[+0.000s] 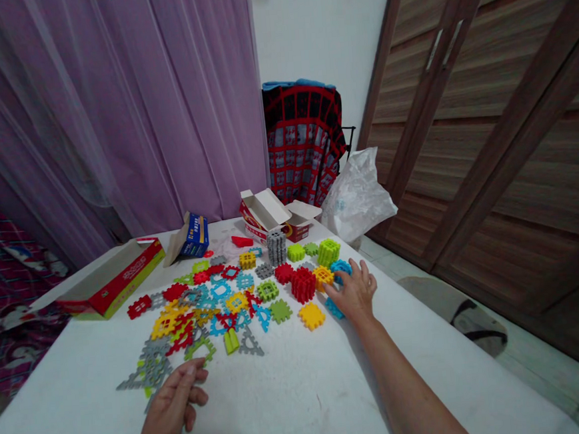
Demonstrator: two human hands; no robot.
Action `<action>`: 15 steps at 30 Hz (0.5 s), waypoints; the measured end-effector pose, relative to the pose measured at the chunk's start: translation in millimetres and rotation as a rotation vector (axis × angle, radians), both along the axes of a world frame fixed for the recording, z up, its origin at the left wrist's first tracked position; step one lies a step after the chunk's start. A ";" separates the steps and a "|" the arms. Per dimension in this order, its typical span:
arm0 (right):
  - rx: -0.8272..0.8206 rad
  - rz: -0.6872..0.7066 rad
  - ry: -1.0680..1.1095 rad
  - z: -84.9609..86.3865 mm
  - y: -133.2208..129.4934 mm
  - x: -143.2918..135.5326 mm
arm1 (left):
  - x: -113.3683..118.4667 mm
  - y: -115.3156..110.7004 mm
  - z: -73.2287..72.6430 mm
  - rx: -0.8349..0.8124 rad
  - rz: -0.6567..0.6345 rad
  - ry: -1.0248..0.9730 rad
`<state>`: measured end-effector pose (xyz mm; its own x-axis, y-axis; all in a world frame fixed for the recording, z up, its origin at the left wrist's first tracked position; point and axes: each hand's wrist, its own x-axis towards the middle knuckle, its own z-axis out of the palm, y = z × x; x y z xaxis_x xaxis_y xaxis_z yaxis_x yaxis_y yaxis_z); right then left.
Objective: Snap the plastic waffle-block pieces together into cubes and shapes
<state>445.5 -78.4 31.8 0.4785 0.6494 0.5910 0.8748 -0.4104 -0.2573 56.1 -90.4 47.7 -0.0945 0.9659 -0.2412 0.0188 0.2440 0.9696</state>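
Observation:
My right hand (354, 293) reaches to the right of the sorted stacks, fingers spread and curved at a blue notched building tile (342, 270). Another blue tile (333, 308) lies partly hidden under that hand. Beside my thumb stands a stack of yellow window tiles (323, 278), with a stack of red tiles (303, 285) to its left. My left hand (176, 400) hovers near the front edge, loosely curled with fingers apart and nothing visible in it. Closest to it are grey triangular pieces (153, 365) and a green frame piece (200, 350).
A mixed pile of tiles (206, 304) spreads over the left middle of the white table (284, 404). Behind stand a grey stack (276, 248), a green stack (328, 251), a red-and-green box (119, 280), a blue box (195, 234), an open red box (262, 216) and a plastic bag (355, 195).

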 end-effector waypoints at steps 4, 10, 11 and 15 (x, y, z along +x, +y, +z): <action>0.016 0.006 -0.010 -0.5 -0.2 0.7 | -2.6 0.7 -3.5 -0.001 -0.008 -0.013; 0.177 0.001 0.020 -5.1 -0.5 6.2 | -1.1 0.1 -1.3 -0.004 0.004 -0.029; 0.215 0.001 0.024 -5.5 -1.1 6.7 | -0.5 -0.8 -0.4 0.003 0.006 -0.033; 0.337 0.059 -0.009 -5.5 -3.9 4.7 | -3.4 -1.1 0.7 0.073 0.025 -0.035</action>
